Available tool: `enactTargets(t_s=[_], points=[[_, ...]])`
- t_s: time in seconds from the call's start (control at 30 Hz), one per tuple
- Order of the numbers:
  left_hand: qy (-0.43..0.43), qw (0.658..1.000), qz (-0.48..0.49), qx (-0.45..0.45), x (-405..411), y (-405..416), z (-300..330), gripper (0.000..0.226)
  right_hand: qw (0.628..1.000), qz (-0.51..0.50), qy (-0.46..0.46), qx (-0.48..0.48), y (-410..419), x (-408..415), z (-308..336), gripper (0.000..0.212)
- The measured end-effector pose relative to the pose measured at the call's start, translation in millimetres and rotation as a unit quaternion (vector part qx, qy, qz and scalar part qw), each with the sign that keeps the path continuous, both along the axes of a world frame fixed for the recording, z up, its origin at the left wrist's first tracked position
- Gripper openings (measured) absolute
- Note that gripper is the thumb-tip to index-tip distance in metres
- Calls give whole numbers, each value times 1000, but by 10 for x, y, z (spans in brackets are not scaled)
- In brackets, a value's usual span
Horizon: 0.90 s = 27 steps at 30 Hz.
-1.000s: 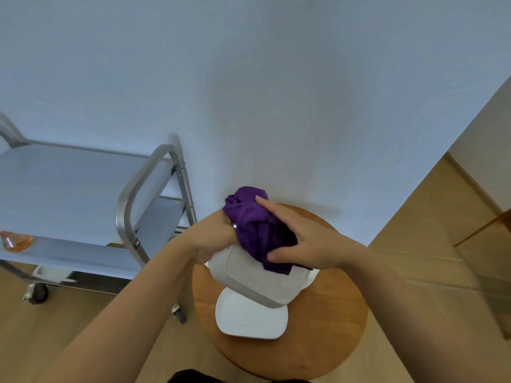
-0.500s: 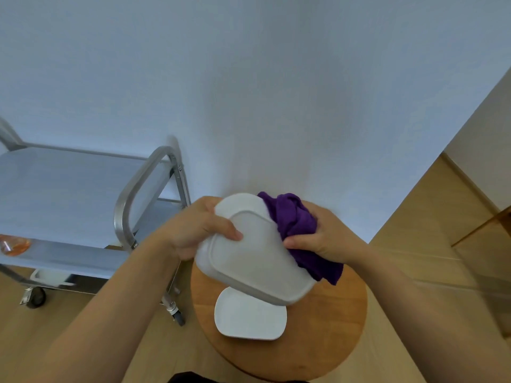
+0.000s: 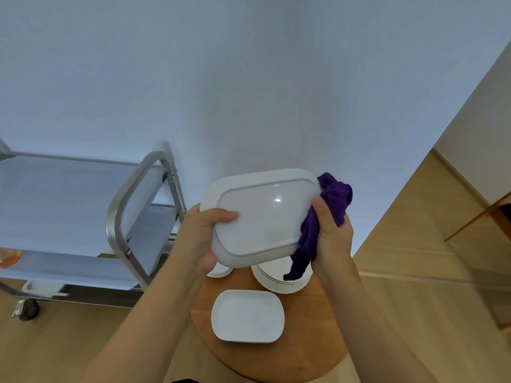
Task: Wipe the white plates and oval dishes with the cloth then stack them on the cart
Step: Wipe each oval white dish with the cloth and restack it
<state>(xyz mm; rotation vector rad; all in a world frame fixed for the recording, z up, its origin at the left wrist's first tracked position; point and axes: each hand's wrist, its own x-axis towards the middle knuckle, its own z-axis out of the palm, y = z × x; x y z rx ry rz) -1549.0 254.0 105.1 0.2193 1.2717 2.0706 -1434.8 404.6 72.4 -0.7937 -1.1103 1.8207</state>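
Left hand grips a dish upside down above the bench; right hand fingers clutch the cloth against its right edge.

- The dish now shows its underside to the camera; a second ago the cloth covered its face.
- The cloth sits at the dish's right edge, gripped by the right hand, no longer bunched on top.
- The left hand now has its thumb across the dish's base.
- The raised dish uncovers a plate stack on the table.
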Motion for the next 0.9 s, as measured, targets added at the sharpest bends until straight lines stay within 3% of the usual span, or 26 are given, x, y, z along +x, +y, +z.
enactTargets(t_s=[0.1, 0.17, 0.27, 0.37, 0.5, 0.57, 0.7, 0.83, 0.9], points=[[-72, 996, 47, 37, 321, 205, -138, 42, 996, -57, 37, -57, -176, -154, 9, 37], [-135, 988, 41, 69, 507, 308, -231, 50, 997, -39, 29, -54, -271, -235, 22, 41], [-98, 994, 18, 47, 485, 297, -283, 50, 998, -6, 7, -58, -183, -205, 97, 29], [-55, 996, -55, 48, 201, 128, -252, 34, 995, 88, -8, -34, 15, -52, 164, 25], [-94, 990, -102, -10, -183, 113, -156, 47, 965, 245, -91, 20, 58, -2, 227, 25], [-112, 987, -113, -33, -227, 160, -103, 49, 954, 269, -123, 45, 38, -29, 242, 30], [-105, 988, -112, -4, -231, 200, -110, 39, 954, 219, -173, 111, -93, -42, 159, 35], [-69, 996, -54, -2, -168, 224, -69, 59, 951, 146, -224, 154, -269, -9, -112, 54], [-35, 999, -13, -3, -66, 265, -69, 53, 956, 99, -224, 165, -343, -1, -170, 55]])
